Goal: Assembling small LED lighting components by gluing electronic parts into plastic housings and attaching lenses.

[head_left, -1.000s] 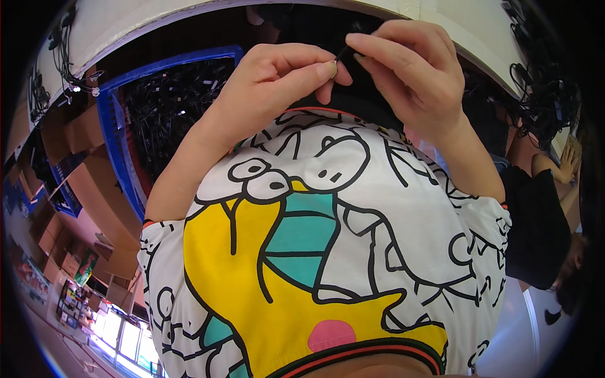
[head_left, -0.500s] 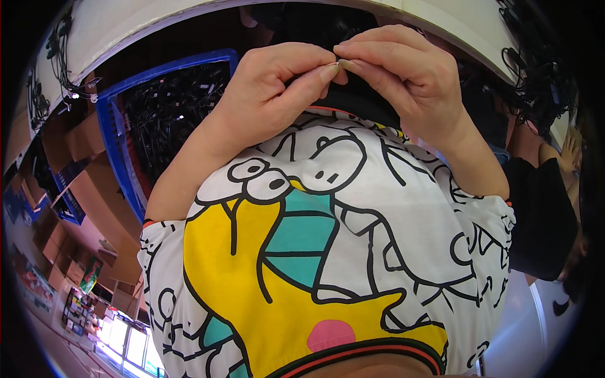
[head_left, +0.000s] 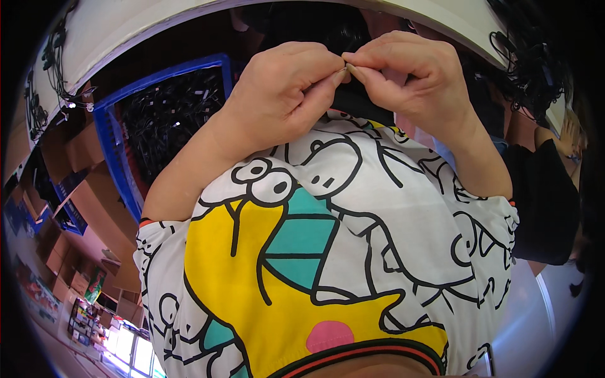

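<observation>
Up in front of my chest, at the top middle, my left hand (head_left: pixel 287 88) and my right hand (head_left: pixel 419 79) meet at their fingertips. Thumb and forefinger of each are pinched together. Whatever sits between those tips is too small and too covered to name. To the left of my left arm stands a blue plastic crate (head_left: pixel 104 135), filled with a tangle of black cables (head_left: pixel 167 116) with small pale ends.
A pale tabletop edge (head_left: pixel 148 28) curves across the top. Black cables (head_left: pixel 63 75) hang over it at the left, and a thick black bundle (head_left: pixel 532 69) at the right. Cardboard boxes (head_left: pixel 110 205) stand at the left. A person in dark clothing (head_left: pixel 542 201) is at the right.
Both hands have shifted slightly to the right, with the fingertips still together. My left wrist has turned a little. The crate appears slightly lower and further left in the picture.
</observation>
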